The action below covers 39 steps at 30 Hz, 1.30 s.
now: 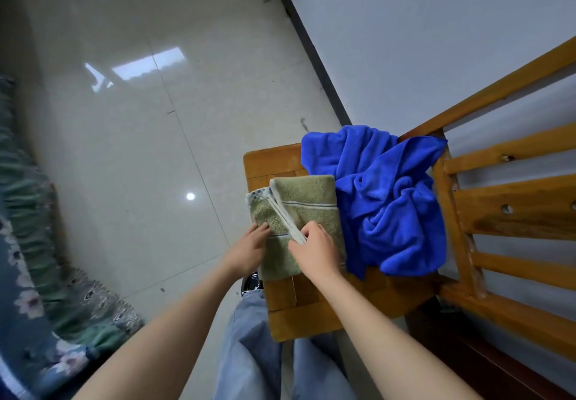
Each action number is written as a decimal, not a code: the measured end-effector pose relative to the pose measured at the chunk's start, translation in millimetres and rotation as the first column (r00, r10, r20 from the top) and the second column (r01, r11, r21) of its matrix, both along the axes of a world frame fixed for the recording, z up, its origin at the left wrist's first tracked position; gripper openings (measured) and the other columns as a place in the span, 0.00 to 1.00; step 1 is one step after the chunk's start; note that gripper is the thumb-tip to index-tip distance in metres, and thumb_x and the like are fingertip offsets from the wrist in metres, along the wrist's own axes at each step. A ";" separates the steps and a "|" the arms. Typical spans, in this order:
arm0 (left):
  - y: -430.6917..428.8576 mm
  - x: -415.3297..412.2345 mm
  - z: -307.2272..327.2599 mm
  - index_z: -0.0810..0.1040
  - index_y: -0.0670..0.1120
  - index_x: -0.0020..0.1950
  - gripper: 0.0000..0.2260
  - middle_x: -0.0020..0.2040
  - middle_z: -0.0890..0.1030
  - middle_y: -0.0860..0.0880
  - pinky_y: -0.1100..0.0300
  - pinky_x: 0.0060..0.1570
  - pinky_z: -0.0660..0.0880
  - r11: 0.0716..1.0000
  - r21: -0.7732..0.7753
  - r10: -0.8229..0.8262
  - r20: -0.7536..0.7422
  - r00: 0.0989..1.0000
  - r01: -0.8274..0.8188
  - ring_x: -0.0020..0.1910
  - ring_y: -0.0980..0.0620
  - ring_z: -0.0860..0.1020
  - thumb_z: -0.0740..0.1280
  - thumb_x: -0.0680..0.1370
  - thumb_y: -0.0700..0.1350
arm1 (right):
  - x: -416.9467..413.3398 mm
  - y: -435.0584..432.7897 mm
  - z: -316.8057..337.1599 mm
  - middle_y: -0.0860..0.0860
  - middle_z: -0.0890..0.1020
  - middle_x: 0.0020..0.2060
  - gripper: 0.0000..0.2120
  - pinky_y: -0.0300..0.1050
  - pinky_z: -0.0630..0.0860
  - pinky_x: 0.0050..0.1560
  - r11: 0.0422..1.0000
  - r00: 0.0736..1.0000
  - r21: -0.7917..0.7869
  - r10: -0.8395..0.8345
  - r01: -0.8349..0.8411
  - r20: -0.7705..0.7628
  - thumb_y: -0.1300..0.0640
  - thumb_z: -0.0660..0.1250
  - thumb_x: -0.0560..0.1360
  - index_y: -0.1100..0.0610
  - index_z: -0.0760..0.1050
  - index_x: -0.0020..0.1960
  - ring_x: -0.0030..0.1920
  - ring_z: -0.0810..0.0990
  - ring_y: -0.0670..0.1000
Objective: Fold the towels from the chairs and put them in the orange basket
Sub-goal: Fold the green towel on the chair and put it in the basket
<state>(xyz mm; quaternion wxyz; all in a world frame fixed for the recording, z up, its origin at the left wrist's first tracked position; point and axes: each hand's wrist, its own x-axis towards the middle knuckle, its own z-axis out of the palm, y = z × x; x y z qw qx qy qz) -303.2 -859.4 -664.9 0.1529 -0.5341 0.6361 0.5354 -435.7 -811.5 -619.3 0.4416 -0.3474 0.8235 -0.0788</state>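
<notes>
Pale floor tiles (140, 150) were seen across the upper left of the frame, a wooden chair (311, 315) at the lower right. On its seat a green towel (308, 200) lay partly folded, pressed by the flat left hand (249, 248) while its white hem was pinched by the right hand (314, 250). A blue towel (396, 206), touching it, lay crumpled, yet to be folded; no orange basket was shown.
</notes>
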 end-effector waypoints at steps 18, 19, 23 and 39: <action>-3.4 0.6 8.0 0.56 0.46 0.75 0.25 0.71 0.66 0.47 0.63 0.59 0.70 0.809 0.023 0.585 -0.130 0.801 -0.587 0.66 0.49 0.69 0.61 0.80 0.45 | 5.5 9.5 -20.2 0.50 0.72 0.67 0.17 0.47 0.68 0.65 0.925 0.927 -0.116 0.371 -0.362 0.059 0.52 0.54 0.80 0.54 0.70 0.67 0.67 0.69 0.50; 0.2 0.1 8.4 0.54 0.45 0.76 0.28 0.74 0.62 0.45 0.57 0.66 0.65 0.889 -0.169 0.431 -0.009 0.902 -0.426 0.71 0.47 0.63 0.62 0.79 0.45 | -0.3 10.3 -19.9 0.53 0.73 0.66 0.17 0.50 0.70 0.64 0.885 0.903 -0.191 0.397 -0.424 -0.167 0.55 0.54 0.79 0.55 0.73 0.64 0.66 0.71 0.52; 8.0 -6.4 -5.3 0.68 0.40 0.70 0.34 0.71 0.67 0.38 0.42 0.63 0.67 0.747 -0.592 -0.163 0.278 0.947 0.303 0.71 0.41 0.61 0.74 0.67 0.48 | -19.9 5.9 -31.8 0.59 0.74 0.65 0.25 0.57 0.72 0.60 0.713 0.600 -0.025 0.570 -0.701 -0.561 0.51 0.69 0.67 0.58 0.76 0.62 0.65 0.73 0.59; -2.0 1.4 -22.9 0.44 0.43 0.76 0.35 0.75 0.41 0.43 0.46 0.72 0.36 0.632 -0.508 -0.456 0.366 0.811 0.585 0.72 0.45 0.31 0.53 0.77 0.59 | -51.5 -1.2 -56.4 0.59 0.51 0.75 0.37 0.61 0.52 0.71 0.563 0.440 0.114 0.742 -0.819 -0.506 0.37 0.52 0.75 0.59 0.50 0.75 0.75 0.50 0.57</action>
